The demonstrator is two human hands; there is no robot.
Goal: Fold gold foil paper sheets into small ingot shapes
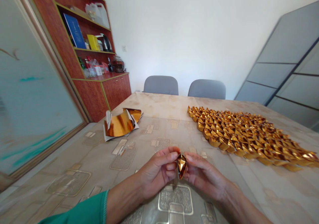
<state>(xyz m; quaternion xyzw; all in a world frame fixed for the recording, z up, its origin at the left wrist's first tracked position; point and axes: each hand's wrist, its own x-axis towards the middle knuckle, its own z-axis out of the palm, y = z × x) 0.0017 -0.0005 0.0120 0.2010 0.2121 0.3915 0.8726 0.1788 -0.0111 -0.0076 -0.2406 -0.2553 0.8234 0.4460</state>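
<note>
Between my hands, a little above the table's near part, is a shiny gold folded paper ingot (182,165). My left hand (159,171) pinches its left side between thumb and fingers. On the opposite side my right hand (205,172) grips it the same way, with some fingertips hidden behind the paper. To the right stand many finished gold paper ingots (234,129), packed in close rows. A loose stack of gold foil paper sheets (119,123), curled and with white edges, lies on the left of the table.
A patterned cover lies over the table (149,161). Two grey chairs (160,84) stand at its far side against a white wall. At the left are a red-brown shelf cabinet (99,91) and a frosted glass door (35,94); grey panels (274,54) lean up at the right.
</note>
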